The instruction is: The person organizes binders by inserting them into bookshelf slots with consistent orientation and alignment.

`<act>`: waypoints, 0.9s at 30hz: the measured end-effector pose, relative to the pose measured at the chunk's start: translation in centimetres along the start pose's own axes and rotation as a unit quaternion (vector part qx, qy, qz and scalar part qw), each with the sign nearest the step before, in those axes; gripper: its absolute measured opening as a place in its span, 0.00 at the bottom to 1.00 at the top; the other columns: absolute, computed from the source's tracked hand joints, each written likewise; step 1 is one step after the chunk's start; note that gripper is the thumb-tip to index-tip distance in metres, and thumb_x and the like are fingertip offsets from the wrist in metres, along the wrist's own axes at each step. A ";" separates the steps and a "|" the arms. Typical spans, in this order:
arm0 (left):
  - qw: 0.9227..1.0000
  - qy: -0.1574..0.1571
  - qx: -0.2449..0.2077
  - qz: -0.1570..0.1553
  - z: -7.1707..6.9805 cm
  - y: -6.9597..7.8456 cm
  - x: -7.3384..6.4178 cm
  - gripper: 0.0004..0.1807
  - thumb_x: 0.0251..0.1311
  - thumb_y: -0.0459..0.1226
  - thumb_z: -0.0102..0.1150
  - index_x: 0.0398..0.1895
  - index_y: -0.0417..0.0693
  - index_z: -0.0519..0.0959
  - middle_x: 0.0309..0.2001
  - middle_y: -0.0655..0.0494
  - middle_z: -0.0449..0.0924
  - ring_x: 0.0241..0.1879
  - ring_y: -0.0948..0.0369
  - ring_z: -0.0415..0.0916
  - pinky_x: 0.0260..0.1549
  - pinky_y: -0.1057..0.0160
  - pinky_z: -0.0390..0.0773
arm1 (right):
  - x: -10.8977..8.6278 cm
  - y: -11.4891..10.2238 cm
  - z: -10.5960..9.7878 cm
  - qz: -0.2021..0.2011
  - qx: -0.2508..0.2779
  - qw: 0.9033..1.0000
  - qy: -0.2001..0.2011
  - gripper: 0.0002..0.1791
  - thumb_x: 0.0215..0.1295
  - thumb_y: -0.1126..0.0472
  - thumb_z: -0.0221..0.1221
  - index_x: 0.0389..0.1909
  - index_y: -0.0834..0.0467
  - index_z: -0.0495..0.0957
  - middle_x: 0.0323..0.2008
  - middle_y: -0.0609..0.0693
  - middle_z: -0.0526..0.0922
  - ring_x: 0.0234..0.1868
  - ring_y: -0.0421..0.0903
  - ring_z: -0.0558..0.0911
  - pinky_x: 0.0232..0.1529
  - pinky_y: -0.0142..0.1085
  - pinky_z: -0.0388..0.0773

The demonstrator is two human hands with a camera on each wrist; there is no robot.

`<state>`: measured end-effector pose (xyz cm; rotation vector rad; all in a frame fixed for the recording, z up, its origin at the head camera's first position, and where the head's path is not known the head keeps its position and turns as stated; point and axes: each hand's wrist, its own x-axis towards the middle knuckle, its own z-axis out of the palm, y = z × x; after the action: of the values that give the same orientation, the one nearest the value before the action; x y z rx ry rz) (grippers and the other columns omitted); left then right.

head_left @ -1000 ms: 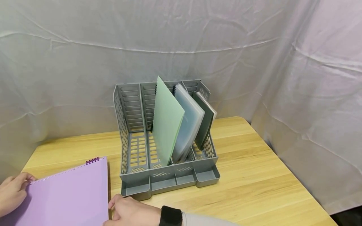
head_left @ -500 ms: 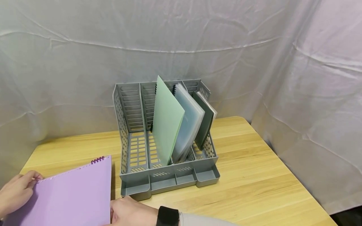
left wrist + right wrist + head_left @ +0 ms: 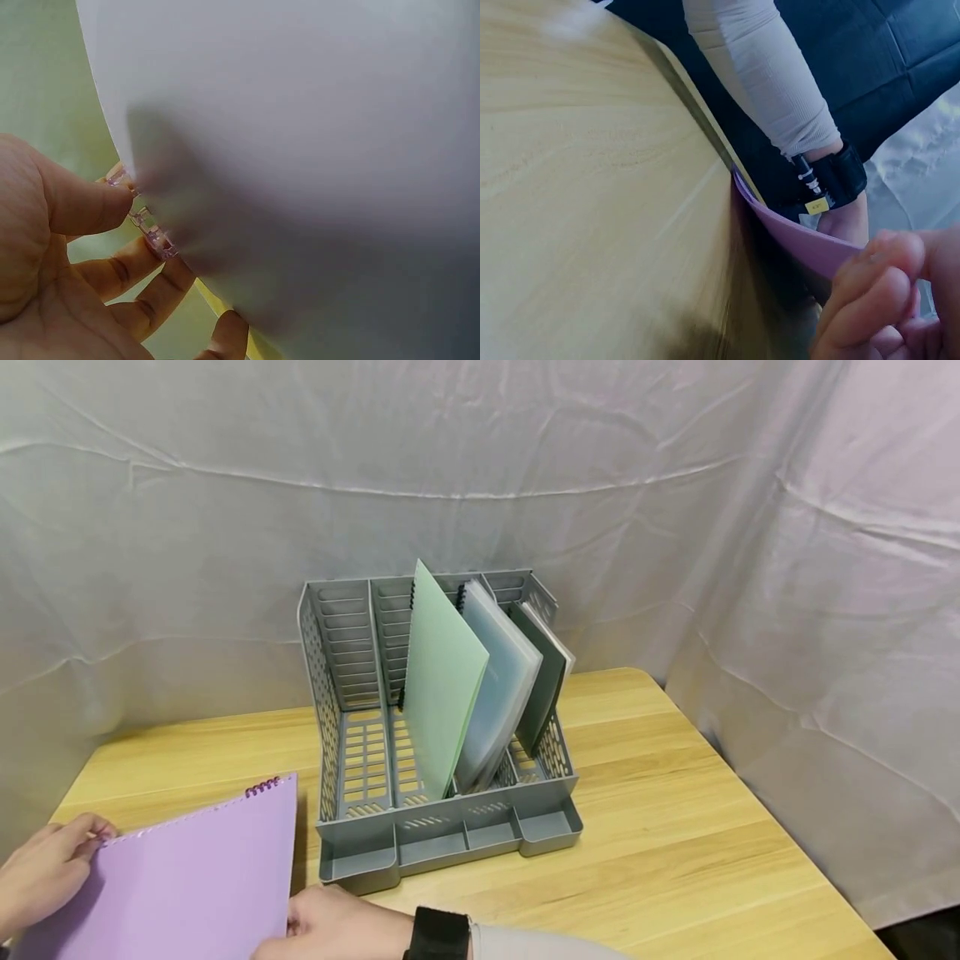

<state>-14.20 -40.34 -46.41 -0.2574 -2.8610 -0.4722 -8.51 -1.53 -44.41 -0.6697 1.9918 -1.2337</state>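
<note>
A purple ring-bound notebook (image 3: 187, 877) lies at the front left in the head view, its coil along the far edge. My left hand (image 3: 52, 868) pinches that bound edge near the left corner; in the left wrist view the thumb (image 3: 94, 202) and fingers close on the clear purple rings (image 3: 154, 232). At the notebook's right edge my right hand (image 3: 330, 922) grips with curled fingers. In the right wrist view the purple cover (image 3: 802, 236) rises at a slant from the wooden table (image 3: 592, 187), with the right fingers (image 3: 870, 292) around its edge.
Behind and right of the notebook stands a grey file rack (image 3: 450, 806) with slots and front trays. It holds a mint green notebook (image 3: 442, 685), a clear blue one (image 3: 498, 685) and a dark one (image 3: 543, 681). Grey cloth (image 3: 225, 527) hangs behind the table.
The notebook and both hands have shifted slightly right. My right hand has also moved a little down along the notebook's edge and curled closer around it. The rack has not moved.
</note>
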 end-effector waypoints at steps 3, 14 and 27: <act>1.000 0.003 0.001 -0.002 -0.1 0.3 -0.2 0.11 0.58 0.21 0.54 0.33 0.44 0.80 0.29 0.46 0.83 0.31 0.68 0.69 0.29 0.57 0.67 | 0.7 1.1 0.0 -0.008 0.005 0.999 -0.038 0.22 0.76 0.53 0.61 0.24 0.63 0.82 0.14 0.38 0.69 0.18 0.32 0.67 0.21 0.25 0.66; 1.000 0.014 -0.008 0.019 0.5 -0.4 -0.2 0.13 0.56 0.20 0.55 0.33 0.46 0.80 0.30 0.48 0.84 0.33 0.82 0.62 0.29 0.65 0.65 | 4.3 5.6 1.1 -0.043 -0.077 0.993 -0.075 0.14 0.72 0.61 0.64 0.28 0.66 0.88 0.17 0.38 0.78 0.19 0.27 0.69 0.23 0.22 0.72; 0.999 0.025 -0.007 0.021 1.1 -1.2 -0.1 0.13 0.57 0.19 0.57 0.32 0.46 0.80 0.28 0.50 0.83 0.29 0.79 0.60 0.27 0.65 0.63 | 5.6 6.7 1.6 -0.047 -0.184 0.982 -0.015 0.22 0.81 0.46 0.59 0.31 0.56 0.89 0.19 0.33 0.79 0.20 0.25 0.72 0.26 0.21 0.75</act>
<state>-14.60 -41.11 -47.85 -0.3033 -2.7991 -0.4829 -11.24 -3.72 -52.59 -0.9640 2.2056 -0.9048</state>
